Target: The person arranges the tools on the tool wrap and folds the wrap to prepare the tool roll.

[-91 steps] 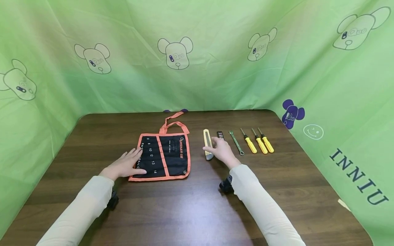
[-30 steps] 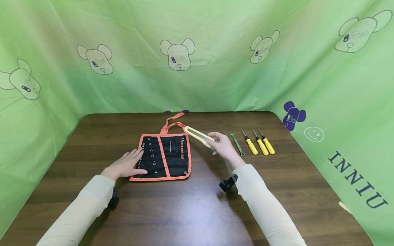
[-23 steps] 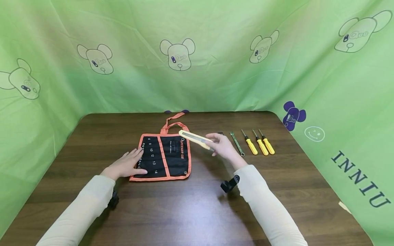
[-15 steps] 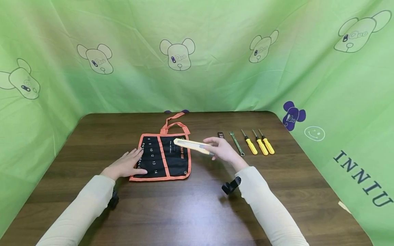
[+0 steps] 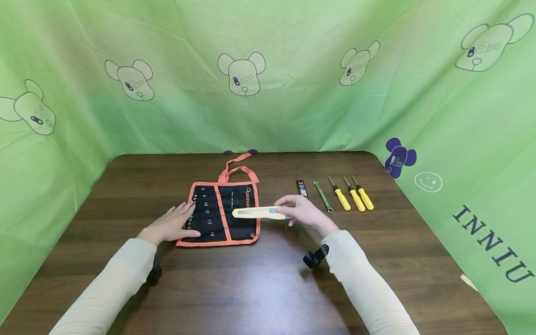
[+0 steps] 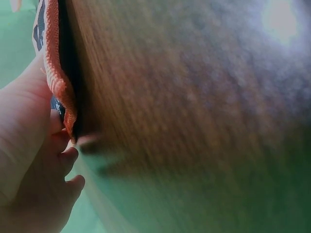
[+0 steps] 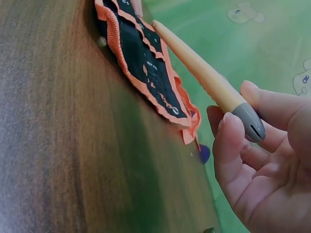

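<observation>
A black tool pouch [image 5: 240, 232] with orange edging and numbered pockets lies flat on the table, its orange strap stretching toward the back. My left hand [image 5: 171, 223] rests on the pouch's left side with fingers extended; in the left wrist view the orange edging [image 6: 56, 73] runs along the thumb. In my right hand [image 5: 307, 213] is a pale yellow utility knife [image 5: 253, 212], pinched by its grey end. The knife points left and overlaps the pouch's right pocket in the head view. From the right wrist view, thumb and fingers [image 7: 228, 145] hold that grey end.
Right of the pouch, a small dark labelled case [image 5: 301, 188], a greenish wrench [image 5: 323, 197] and three yellow-handled screwdrivers [image 5: 341, 197] lie in a row on the brown table [image 5: 234, 293]. A green printed curtain [image 5: 176, 116] surrounds the table.
The right hand took the utility knife up from the table, turned it to point left and brought it over the pouch, then nearer the body. The left hand stays put.
</observation>
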Demonstrator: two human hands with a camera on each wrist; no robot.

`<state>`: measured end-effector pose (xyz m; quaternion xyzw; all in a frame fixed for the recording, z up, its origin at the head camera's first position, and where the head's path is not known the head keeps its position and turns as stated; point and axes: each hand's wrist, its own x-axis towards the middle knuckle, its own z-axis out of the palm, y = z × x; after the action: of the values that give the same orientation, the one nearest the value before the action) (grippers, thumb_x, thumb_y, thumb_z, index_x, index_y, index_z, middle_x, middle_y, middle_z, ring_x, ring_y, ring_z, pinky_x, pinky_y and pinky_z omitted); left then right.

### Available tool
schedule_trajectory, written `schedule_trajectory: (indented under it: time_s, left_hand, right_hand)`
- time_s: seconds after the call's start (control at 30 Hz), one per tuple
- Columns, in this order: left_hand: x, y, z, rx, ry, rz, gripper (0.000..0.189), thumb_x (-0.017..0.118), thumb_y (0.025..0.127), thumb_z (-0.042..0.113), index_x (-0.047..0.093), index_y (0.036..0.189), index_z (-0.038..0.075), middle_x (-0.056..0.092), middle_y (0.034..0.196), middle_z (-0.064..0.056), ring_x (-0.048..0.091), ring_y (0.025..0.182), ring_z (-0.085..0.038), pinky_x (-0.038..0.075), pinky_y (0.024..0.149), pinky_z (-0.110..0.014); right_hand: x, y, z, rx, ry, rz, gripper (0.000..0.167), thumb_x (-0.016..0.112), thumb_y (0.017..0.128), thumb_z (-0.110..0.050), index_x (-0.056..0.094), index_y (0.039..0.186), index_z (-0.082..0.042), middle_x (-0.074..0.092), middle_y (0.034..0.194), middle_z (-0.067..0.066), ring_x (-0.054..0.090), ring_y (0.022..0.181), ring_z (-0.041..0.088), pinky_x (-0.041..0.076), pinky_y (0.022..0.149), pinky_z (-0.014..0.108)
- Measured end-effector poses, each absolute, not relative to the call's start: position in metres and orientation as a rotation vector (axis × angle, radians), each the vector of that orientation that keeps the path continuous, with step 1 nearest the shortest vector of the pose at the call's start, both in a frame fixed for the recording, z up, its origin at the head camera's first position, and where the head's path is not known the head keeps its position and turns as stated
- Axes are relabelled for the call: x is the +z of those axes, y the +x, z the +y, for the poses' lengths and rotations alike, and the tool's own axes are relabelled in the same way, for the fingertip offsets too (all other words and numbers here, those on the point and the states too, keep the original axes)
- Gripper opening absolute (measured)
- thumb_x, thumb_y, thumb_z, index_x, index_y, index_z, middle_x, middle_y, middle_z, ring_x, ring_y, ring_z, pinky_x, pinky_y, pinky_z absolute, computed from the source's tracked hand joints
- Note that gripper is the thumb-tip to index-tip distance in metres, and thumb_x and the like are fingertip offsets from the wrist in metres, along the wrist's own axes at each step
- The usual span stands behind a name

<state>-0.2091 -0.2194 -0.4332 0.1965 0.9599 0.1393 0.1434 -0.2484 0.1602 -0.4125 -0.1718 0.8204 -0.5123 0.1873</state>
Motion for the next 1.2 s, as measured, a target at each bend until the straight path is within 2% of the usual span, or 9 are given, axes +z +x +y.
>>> schedule_trajectory:
  time_s: [0.13,0.43,0.73,0.97,1.2]
  left_hand:
    - [-0.433,-0.21,-0.219,0.398,0.564,2.764,0.094,0.057,0.083,0.056,0.022,0.142,-0.008,0.015,0.147,-0.026,0.011,0.134,-0.041,0.011,0.105,-0.054]
    - [-0.434,-0.21,-0.219,0.397,0.563,2.765,0.094,0.057,0.083,0.057,0.022,0.142,-0.008,0.015,0.148,-0.026,0.011,0.134,-0.041,0.011,0.105,-0.054]
    - [-0.433,-0.21,-0.219,0.403,0.56,2.76,0.093,0.056,0.083,0.056,0.022,0.142,-0.008,0.014,0.148,-0.026,0.011,0.135,-0.04,0.011,0.105,-0.054]
    - [-0.432,-0.209,-0.218,0.398,0.559,2.762,0.093,0.057,0.083,0.056,0.022,0.142,-0.008,0.015,0.147,-0.026,0.012,0.134,-0.041,0.011,0.105,-0.055]
    - [-0.432,-0.209,-0.218,0.392,0.565,2.762,0.092,0.056,0.084,0.055,0.022,0.142,-0.009,0.014,0.147,-0.027,0.012,0.134,-0.042,0.011,0.105,-0.055]
  right_hand:
    - [-0.414,-0.247,0.16,-1.395,-0.499,2.301,0.025,0.063,0.089,-0.015,0.063,0.106,0.003,0.064,0.091,0.009,0.053,0.068,0.017,0.051,0.057,0.047]
    - [-0.417,-0.244,0.156,-1.357,-0.567,2.275,0.023,0.063,0.088,-0.013,0.065,0.102,0.005,0.062,0.083,0.007,0.052,0.063,0.014,0.051,0.049,0.035]
    - [-0.423,-0.242,0.145,-1.328,-0.593,2.263,0.023,0.062,0.087,-0.014,0.066,0.1,0.004,0.056,0.062,0.001,0.041,0.043,0.008,0.038,0.039,0.022]
    - [-0.424,-0.238,0.136,-1.322,-0.604,2.265,0.02,0.062,0.087,-0.012,0.066,0.098,0.004,0.052,0.055,-0.002,0.034,0.037,0.007,0.032,0.035,0.021]
    - [-0.427,-0.236,0.123,-1.235,-0.628,2.3,0.019,0.064,0.087,-0.015,0.068,0.098,0.0,0.049,0.056,-0.003,0.037,0.037,0.008,0.037,0.035,0.021]
